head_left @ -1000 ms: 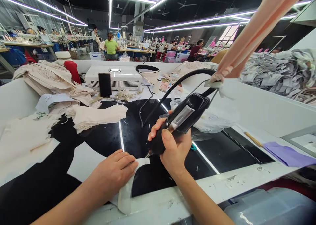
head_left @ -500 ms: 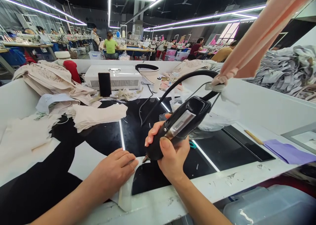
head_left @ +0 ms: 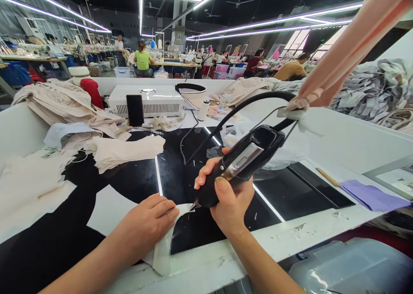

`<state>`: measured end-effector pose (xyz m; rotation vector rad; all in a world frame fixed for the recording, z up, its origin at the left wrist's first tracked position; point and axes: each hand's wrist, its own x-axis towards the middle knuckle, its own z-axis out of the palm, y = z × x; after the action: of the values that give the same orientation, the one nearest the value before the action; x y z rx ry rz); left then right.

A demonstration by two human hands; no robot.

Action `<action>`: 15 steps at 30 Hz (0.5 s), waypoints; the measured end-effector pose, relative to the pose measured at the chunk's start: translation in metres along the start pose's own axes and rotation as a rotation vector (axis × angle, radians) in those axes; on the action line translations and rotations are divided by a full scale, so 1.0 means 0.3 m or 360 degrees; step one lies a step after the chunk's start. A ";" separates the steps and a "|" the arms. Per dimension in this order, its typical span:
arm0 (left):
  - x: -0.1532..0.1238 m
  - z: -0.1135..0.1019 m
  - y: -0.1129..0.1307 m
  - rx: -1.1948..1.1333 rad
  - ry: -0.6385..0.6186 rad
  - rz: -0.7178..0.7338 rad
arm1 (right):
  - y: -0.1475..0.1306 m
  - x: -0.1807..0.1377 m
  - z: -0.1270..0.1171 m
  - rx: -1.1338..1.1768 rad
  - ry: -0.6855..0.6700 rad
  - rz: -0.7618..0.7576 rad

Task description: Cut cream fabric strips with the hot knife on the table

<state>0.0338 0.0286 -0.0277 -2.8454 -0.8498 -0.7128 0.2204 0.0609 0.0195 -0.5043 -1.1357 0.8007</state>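
Observation:
My right hand (head_left: pixel 230 199) is wrapped round a black corded handheld cutter (head_left: pixel 240 160) with a silver plate on its side. Its pointed metal tip (head_left: pixel 194 205) is at the edge of a thin white fabric piece (head_left: pixel 164 251) on the black tabletop (head_left: pixel 193 234). Lying flat, my left hand (head_left: pixel 150 221) presses that piece down just left of the tip, fingers close together. Under the left forearm, a larger white piece (head_left: pixel 108 208) is partly covered. A knotted pink cloth strip (head_left: pixel 338 57) holds up the cutter's rear end and cable.
Cream fabric stacks (head_left: pixel 125 150) lie at left. A white vented metal box (head_left: pixel 148 98), a phone (head_left: pixel 134 110) and a small white bottle (head_left: pixel 203 110) stand at the back. Clear plastic (head_left: pixel 277 154) and purple cloth (head_left: pixel 371 195) lie right. People work at sewing tables beyond.
The cutter and my right hand have shifted slightly right, the tip following the white piece's edge. My left hand stays pressed on the piece.

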 end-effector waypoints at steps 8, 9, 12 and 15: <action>-0.042 0.027 0.010 0.0114 0.0005 -0.0119 | 0.000 -0.013 0.006 -0.0040 -0.0013 -0.0025; -0.050 0.026 0.017 0.0156 0.0001 -0.0189 | -0.002 -0.017 0.006 -0.0063 0.0003 -0.0022; -0.068 0.013 0.038 0.0147 -0.0073 -0.0318 | -0.012 -0.034 0.006 -0.0135 0.0044 -0.0033; -0.072 0.001 0.043 0.0057 -0.0139 -0.0314 | -0.025 -0.054 0.010 -0.0189 0.0042 -0.0078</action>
<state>0.0251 0.0071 -0.0373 -2.8058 -1.1565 -0.5893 0.2167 0.0436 0.0164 -0.5820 -1.1716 0.6850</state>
